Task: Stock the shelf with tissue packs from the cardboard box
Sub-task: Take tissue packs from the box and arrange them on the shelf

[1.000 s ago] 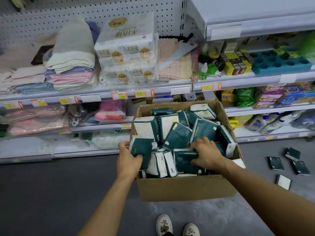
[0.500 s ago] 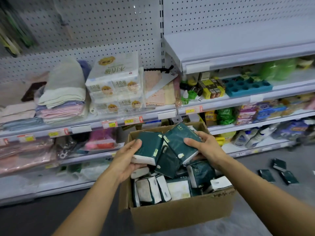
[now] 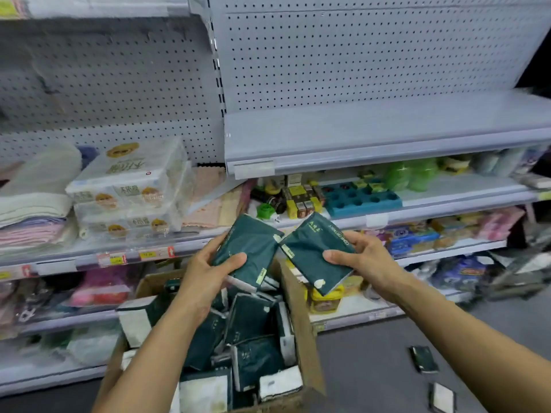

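Grey shelf above; hands grip packs over box.

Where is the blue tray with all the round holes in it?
In the head view, the blue tray sits on the right-hand shelf just under the bare grey shelf, between small yellow boxes and green bottles, above the right hand.

Two bare arms come up from the bottom. No sleeves, no watch, no rings on the left hand or right hand.
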Demonstrator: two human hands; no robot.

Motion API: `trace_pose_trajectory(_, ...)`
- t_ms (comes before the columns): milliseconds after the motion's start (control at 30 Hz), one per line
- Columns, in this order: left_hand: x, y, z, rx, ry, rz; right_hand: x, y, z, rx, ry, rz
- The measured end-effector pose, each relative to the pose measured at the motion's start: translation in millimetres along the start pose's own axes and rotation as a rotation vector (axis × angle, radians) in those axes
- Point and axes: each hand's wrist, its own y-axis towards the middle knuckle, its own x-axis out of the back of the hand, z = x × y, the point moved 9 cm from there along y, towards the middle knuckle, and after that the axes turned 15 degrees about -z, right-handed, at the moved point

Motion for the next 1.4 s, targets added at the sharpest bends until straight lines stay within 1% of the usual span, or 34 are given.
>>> trace_pose_trajectory(133, -58.6, -12.5, -7.0, -0.086, -0.001, -0.09, 63.6, 26.4, 23.1, 0.04, -0.061, 0.046)
trace_pose_trajectory(233, -90.3, -16.5, -11.8, -0.14, 0.028, -0.149, 95.9, 47.4, 39.1, 0.055, -0.067, 0.04)
trace_pose_trajectory(367, -116.6, -16.2, -20.7, -0.127, 0.05, -0.156, 115.2, 74.5, 58.7, 0.087, -0.139, 0.048)
trace_pose_trajectory(500, -124.1, -4.2, -45.4, -0.138, 0.059, -0.174, 116.7, 98.7, 84.4, 0.135, -0.122, 0.048)
trace_pose_trajectory(600, -125.9, 9.6, -64.3, -0.16, 0.012, -0.206, 110.8, 119.1, 105.2, 0.189, -0.09, 0.021)
trace_pose_trajectory(767, -130.8, 48.0, -93.4, -0.189, -0.049, -0.23, 92.5, 166.7, 143.8, 0.294, -0.096, 0.027)
trace_pose_trajectory(900, -130.5, 94.8, -116.4, -0.21, -0.048, -0.284, 68.6, 218.4, 177.4, 0.396, -0.18, -0.012)
trace_pose_trajectory(1100, -136.8, 163.0, -153.7, -0.253, -0.06, -0.319, 24.6, 307.1, 201.3, 0.394, -0.281, -0.089)
trace_pose_trajectory(1233, -138.8, 202.7, -167.8, -0.252, -0.029, -0.338, -1.3, 357.5, 199.1, 0.398, -0.325, -0.137)
trace_pose_trajectory(1400, -134.0, 236.7, -176.5, -0.259, 0.032, -0.378, -39.2, 415.5, 197.4, 0.41, -0.228, -0.099)
